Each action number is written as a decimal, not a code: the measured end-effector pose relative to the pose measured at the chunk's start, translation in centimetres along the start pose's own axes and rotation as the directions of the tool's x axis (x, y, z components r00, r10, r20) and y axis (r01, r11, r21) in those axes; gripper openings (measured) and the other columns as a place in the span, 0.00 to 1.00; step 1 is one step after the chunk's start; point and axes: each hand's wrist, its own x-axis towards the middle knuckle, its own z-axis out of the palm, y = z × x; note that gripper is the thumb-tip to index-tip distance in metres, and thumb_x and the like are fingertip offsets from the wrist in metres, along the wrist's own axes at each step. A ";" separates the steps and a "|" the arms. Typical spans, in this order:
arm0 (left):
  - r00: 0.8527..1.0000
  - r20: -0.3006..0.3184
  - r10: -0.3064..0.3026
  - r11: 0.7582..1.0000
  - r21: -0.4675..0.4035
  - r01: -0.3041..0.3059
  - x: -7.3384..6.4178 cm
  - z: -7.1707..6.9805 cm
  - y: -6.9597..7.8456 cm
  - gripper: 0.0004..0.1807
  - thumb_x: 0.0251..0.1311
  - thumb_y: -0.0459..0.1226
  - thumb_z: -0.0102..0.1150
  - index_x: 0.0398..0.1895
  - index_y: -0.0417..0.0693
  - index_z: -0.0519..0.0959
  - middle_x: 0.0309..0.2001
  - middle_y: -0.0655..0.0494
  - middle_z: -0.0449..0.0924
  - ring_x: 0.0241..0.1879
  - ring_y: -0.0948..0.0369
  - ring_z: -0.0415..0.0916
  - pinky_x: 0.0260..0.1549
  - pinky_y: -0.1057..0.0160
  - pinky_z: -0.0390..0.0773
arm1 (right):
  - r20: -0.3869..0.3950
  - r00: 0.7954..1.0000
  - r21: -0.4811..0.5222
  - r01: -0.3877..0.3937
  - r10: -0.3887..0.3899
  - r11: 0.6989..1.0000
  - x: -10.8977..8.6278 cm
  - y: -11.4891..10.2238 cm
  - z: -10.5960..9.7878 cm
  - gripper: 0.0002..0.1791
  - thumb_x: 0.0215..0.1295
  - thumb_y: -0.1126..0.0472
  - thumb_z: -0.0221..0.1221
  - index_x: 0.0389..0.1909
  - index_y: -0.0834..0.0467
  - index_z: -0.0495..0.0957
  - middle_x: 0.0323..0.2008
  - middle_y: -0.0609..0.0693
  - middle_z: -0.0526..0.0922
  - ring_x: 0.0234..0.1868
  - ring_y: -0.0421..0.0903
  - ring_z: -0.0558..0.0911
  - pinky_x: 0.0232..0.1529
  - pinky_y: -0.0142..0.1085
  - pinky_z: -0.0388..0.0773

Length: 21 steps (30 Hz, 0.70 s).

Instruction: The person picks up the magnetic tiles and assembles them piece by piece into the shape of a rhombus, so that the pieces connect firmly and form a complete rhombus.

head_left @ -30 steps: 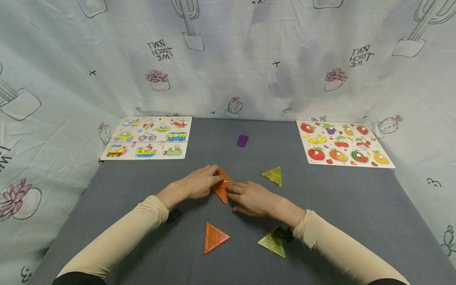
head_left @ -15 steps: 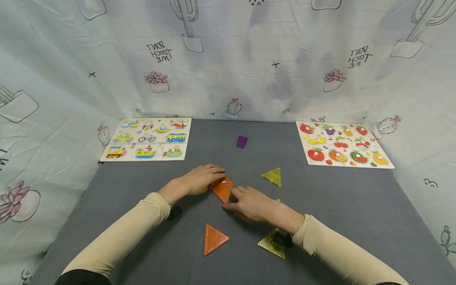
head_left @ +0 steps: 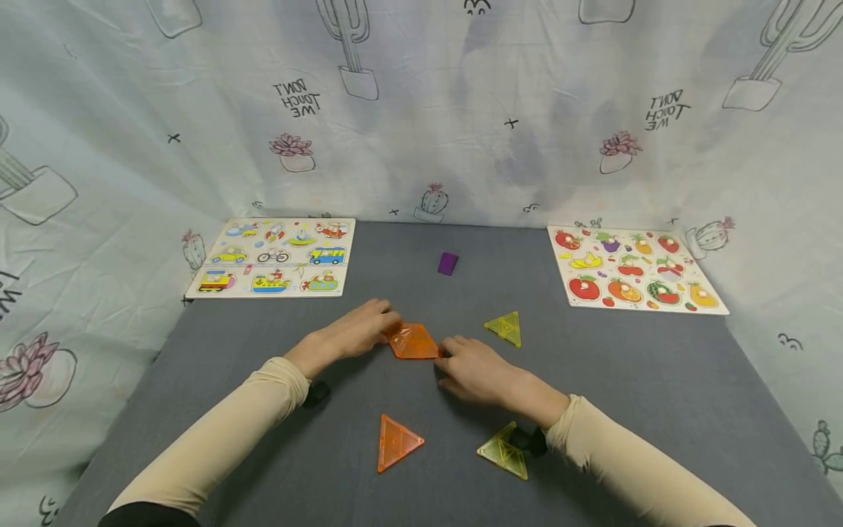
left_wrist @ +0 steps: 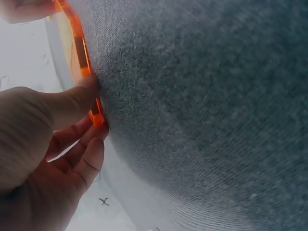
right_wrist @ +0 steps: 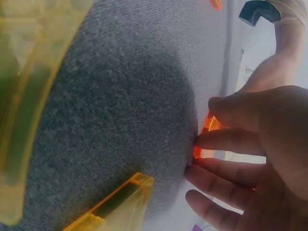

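Joined orange translucent magnetic tiles (head_left: 413, 342) lie near the middle of the table, forming a flat trapezoid-like shape. My left hand (head_left: 361, 327) pinches their left end; its thumb lies along the orange edge in the left wrist view, and the fingers curl round the corner. At the opposite end, my right hand (head_left: 476, 371) pinches the right corner between thumb and index finger, while its other fingers spread loosely, as the right wrist view shows. A separate orange triangular tile (head_left: 398, 443) lies nearer the person.
A yellow triangular tile (head_left: 506, 329) lies beyond the right hand. Another yellow tile (head_left: 503, 452) is partly covered by the right wrist's black camera. Farther back lie a purple piece (head_left: 448, 263), a vehicle puzzle board (head_left: 283, 258) and a fruit puzzle board (head_left: 635, 269).
The joined orange tiles have turned, so their long edge now faces the person. My left hand has slid slightly left to their left end, and my right hand has shifted to the right corner.
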 end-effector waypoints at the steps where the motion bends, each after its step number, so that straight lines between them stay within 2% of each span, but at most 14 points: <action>1: 1.000 0.004 -0.008 1.000 -0.001 0.008 0.0 0.0 0.0 0.14 0.55 0.33 0.69 0.45 0.46 0.80 0.34 0.54 0.73 0.37 0.57 0.69 0.39 0.59 0.72 | -0.002 1.000 0.033 -0.012 0.012 0.999 0.0 0.1 0.0 0.15 0.64 0.54 0.63 0.47 0.57 0.83 0.46 0.53 0.80 0.45 0.49 0.79 0.47 0.44 0.79; 6: 0.998 0.039 -0.047 0.998 -0.037 0.048 -0.2 -0.4 -0.2 0.15 0.57 0.34 0.67 0.48 0.45 0.80 0.36 0.53 0.73 0.34 0.59 0.70 0.36 0.62 0.73 | -0.028 0.998 0.200 -0.041 0.048 0.979 0.1 0.5 -0.3 0.14 0.66 0.57 0.62 0.47 0.60 0.83 0.50 0.57 0.79 0.48 0.50 0.80 0.50 0.44 0.79; 10: 0.997 0.025 -0.068 0.992 -0.104 0.070 -0.2 -0.9 -0.1 0.15 0.59 0.34 0.66 0.49 0.45 0.81 0.36 0.53 0.71 0.32 0.62 0.68 0.33 0.64 0.73 | -0.074 0.993 0.309 -0.063 0.090 0.949 0.4 0.7 -1.0 0.15 0.67 0.61 0.60 0.50 0.63 0.82 0.53 0.58 0.78 0.48 0.51 0.82 0.48 0.43 0.80; 16: 0.998 -0.020 -0.065 0.983 -0.175 0.061 0.3 -1.6 0.6 0.14 0.58 0.35 0.67 0.48 0.43 0.82 0.37 0.54 0.71 0.33 0.62 0.70 0.34 0.66 0.74 | -0.127 0.987 0.305 -0.052 0.095 0.951 1.0 0.6 -1.7 0.19 0.66 0.62 0.61 0.56 0.64 0.80 0.58 0.60 0.76 0.52 0.51 0.82 0.48 0.42 0.81; 21: 0.999 -0.021 -0.041 0.977 -0.211 0.035 0.7 -1.6 1.6 0.14 0.60 0.34 0.65 0.50 0.43 0.81 0.39 0.54 0.74 0.38 0.61 0.76 0.39 0.65 0.78 | -0.101 0.993 0.300 -0.034 0.067 0.953 1.2 0.2 -1.7 0.25 0.67 0.61 0.61 0.62 0.65 0.74 0.66 0.61 0.71 0.55 0.52 0.81 0.48 0.41 0.81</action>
